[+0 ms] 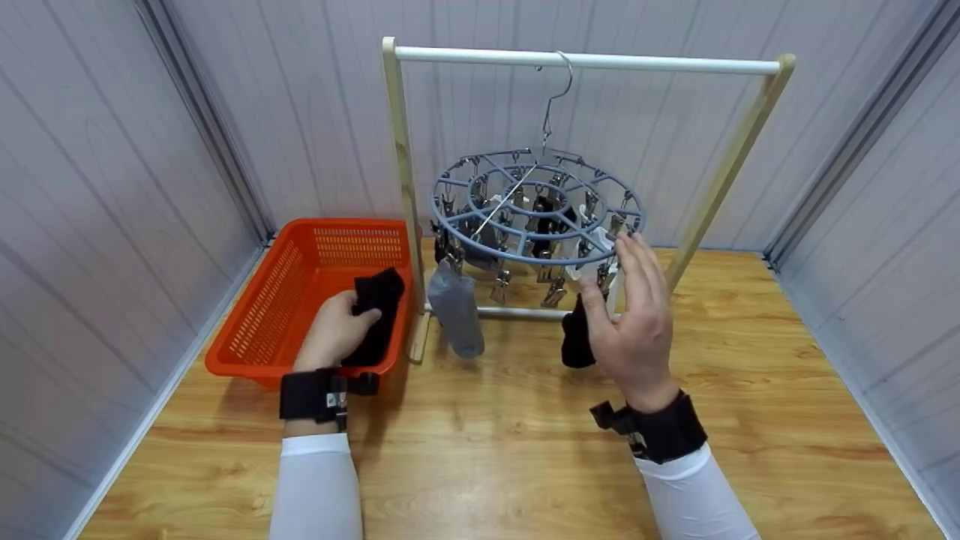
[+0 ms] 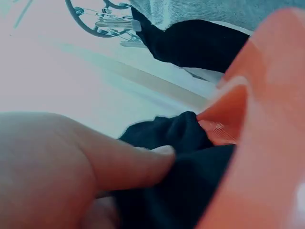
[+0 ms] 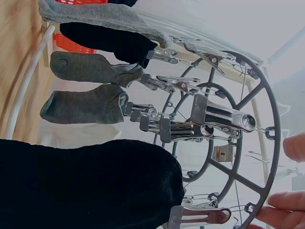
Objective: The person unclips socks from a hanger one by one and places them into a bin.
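Observation:
My left hand (image 1: 335, 330) pinches a black sock (image 1: 381, 300) between thumb and fingers, over the right side of the orange basket (image 1: 259, 319). The left wrist view shows the thumb pressed on the sock's dark cloth. My right hand (image 1: 637, 322) is at the right front edge of a round blue-grey clip hanger (image 1: 517, 256), fingers extended, with fingertips right at the ring. Beside that hand, a black sock (image 3: 90, 183) hangs from a metal clip (image 3: 202, 215). A grey sock (image 1: 457, 311) hangs at the hanger's left front.
The hanger hooks over the white bar (image 1: 480, 55) of a wooden-legged rack (image 1: 720, 195). More grey socks (image 3: 86, 106) and a further black sock (image 3: 105, 43) hang from clips. Several clips (image 1: 553, 292) hold nothing. Panelled walls (image 1: 97, 187) enclose the wooden floor (image 1: 480, 450).

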The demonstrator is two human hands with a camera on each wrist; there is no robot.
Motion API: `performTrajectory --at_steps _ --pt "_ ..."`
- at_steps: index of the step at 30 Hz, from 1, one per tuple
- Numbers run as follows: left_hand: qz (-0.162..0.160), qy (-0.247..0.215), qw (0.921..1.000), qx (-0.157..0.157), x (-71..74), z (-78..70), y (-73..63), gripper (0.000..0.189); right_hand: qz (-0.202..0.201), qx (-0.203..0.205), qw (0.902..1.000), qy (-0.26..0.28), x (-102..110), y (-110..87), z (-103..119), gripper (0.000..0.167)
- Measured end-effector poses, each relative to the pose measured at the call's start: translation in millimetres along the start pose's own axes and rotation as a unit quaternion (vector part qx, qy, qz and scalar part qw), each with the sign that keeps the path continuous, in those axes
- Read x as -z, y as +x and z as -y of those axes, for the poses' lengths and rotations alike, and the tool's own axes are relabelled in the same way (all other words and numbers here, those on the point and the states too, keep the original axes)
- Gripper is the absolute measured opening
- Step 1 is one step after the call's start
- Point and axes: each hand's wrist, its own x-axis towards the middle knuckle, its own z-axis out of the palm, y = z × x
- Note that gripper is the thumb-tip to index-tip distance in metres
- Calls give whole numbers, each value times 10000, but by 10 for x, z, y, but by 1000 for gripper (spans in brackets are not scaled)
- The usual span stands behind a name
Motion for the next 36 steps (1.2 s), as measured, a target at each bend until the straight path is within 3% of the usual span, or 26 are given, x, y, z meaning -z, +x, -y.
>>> performTrajectory --at_steps 4,8,16,20,23,30,36 --pt "193 316 9988 314 -25 -31 -31 57 10 50 10000 76 15 12 -16 56" --pt "-28 299 9985 463 -25 -60 -52 61 32 57 9999 111 13 12 -18 55" --pt "-787 -27 9969 -58 -20 -202 -94 52 -28 175 9997 191 -38 6 26 55" --pt "-867 -184 9950 -456 -47 -299 -127 40 50 224 9995 210 -39 -3 48 55" --pt "-713 -312 9941 -761 -61 -368 -160 30 117 265 9993 236 -31 -9 66 55" --pt "52 -703 9872 -1431 -105 -495 -227 20 -44 481 9976 489 -7 16 105 52" --pt "578 -823 9819 -1606 -182 -584 -259 25 -268 510 9966 581 19 62 86 51"
